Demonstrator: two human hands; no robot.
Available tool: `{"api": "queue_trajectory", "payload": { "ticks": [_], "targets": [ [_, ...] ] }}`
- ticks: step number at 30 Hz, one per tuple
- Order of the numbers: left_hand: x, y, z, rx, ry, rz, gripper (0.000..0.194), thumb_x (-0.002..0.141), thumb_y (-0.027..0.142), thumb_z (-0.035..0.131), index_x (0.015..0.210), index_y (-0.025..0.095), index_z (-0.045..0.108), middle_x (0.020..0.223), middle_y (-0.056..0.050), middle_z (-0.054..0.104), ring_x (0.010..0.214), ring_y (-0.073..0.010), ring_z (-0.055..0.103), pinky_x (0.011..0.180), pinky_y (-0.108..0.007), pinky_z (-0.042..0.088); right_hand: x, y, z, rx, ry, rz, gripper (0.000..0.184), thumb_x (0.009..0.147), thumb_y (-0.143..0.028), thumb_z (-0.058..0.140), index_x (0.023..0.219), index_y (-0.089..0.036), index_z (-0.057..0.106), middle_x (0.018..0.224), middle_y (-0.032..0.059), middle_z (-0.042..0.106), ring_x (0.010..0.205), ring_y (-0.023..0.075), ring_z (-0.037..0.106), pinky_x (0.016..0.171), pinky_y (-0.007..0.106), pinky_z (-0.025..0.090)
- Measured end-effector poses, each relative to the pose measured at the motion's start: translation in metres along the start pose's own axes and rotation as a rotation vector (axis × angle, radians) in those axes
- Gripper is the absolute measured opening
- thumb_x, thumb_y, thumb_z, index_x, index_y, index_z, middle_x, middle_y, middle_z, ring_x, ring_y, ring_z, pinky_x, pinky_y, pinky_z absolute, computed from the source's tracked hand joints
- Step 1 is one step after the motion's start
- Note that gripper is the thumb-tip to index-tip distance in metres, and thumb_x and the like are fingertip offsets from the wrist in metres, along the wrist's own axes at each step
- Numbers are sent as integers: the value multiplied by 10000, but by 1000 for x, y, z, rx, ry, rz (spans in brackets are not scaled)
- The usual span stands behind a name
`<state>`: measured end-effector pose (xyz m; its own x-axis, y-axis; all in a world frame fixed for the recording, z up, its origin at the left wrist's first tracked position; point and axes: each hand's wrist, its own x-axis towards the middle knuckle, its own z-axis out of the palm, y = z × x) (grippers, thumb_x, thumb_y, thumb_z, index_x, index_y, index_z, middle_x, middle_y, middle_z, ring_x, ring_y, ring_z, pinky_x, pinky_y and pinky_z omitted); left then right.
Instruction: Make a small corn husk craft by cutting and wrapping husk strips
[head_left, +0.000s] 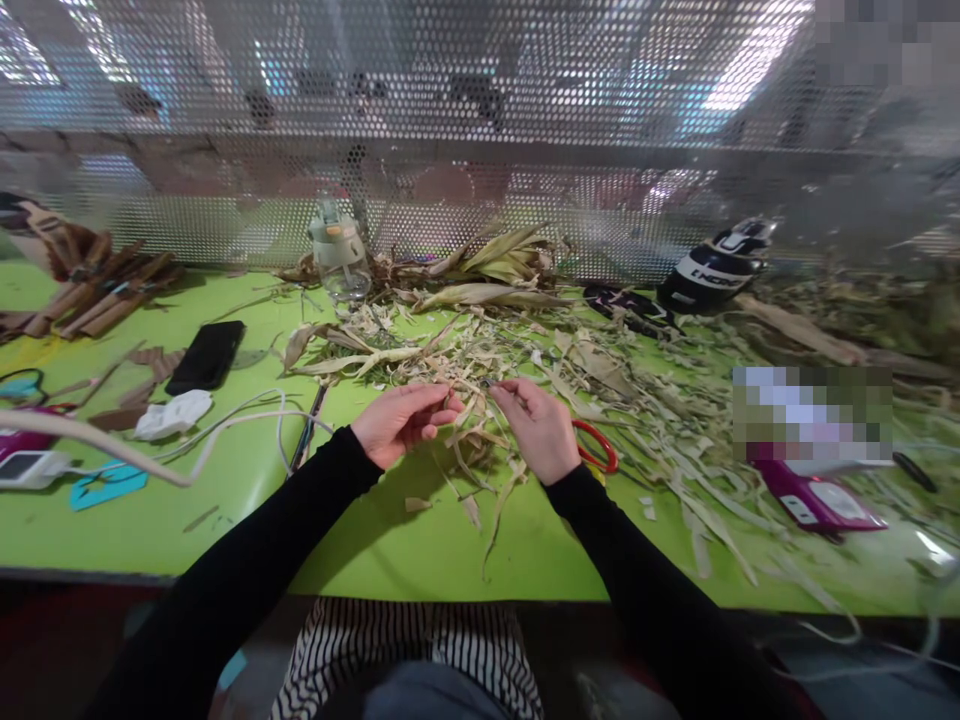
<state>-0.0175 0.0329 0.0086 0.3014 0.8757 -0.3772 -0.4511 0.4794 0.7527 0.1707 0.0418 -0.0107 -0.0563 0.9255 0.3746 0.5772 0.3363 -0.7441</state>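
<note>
My left hand (409, 420) is closed in a pinch above the table, thumb against forefinger. Facing it a short gap away, my right hand (541, 428) pinches with its fingertips too. Whatever sits between the fingers of each hand is too small and too mixed with the litter behind to name. Dry, pale husk strips (506, 500) lie below and between the hands. Beyond them spreads a heap of shredded dry leaf scraps (450, 350). A red-handled tool (607, 440), partly hidden, rests against my right wrist.
On the green table (360, 560) lie a black phone (206, 357), white cables (247, 415) and a magenta device (825, 495). A clear bottle (341, 255) and a black bottle (716, 265) stand before the perforated metal screen (480, 110). Bundled brown stalks (105, 290) are at left.
</note>
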Motion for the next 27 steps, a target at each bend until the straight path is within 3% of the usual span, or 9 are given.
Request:
{"api": "queue_trajectory", "payload": {
  "ticks": [9,14,16,19,23,27],
  "targets": [
    [-1,0,0,55,33,68,61,806,160,601,808,111,636,793,-66,705,542,-51,622,368,-83,396,0,0,-1,-27,-11,-4,261,843,-415,530,770,-185,630,667,4,621,582,137,529,542,249,397],
    [3,2,-4,317,172,362,82,795,219,599,778,139,586,674,-15,653,555,-91,621,435,-147,441,-18,-18,2,11,-220,-68,290,883,-428,476,811,-198,637,676,-4,630,445,98,432,413,229,335],
    [6,2,-7,480,217,474,92,805,236,577,769,152,578,626,-5,623,547,-109,611,463,-177,448,-26,-27,5,-9,-281,-167,252,896,-384,476,850,-208,649,702,-2,656,483,106,499,458,233,376],
    [9,-3,-10,795,231,640,83,797,242,586,763,172,615,623,-12,619,557,-117,577,535,-198,435,-27,-38,5,-114,-261,-341,215,896,-338,488,883,-226,671,771,11,700,608,134,601,565,249,431],
    [10,-12,-10,1148,98,803,96,780,176,603,698,183,653,642,-22,631,564,-118,534,603,-207,406,-3,-51,-9,-359,-219,-519,235,905,-327,470,896,-252,692,772,9,717,596,134,594,539,246,401],
    [5,-11,-8,1305,-83,839,136,836,232,547,799,172,663,763,-39,688,635,-135,593,640,-229,431,27,-56,-27,-390,-232,-524,274,921,-333,443,861,-202,676,779,12,707,590,119,585,535,230,394]
  ]
}}
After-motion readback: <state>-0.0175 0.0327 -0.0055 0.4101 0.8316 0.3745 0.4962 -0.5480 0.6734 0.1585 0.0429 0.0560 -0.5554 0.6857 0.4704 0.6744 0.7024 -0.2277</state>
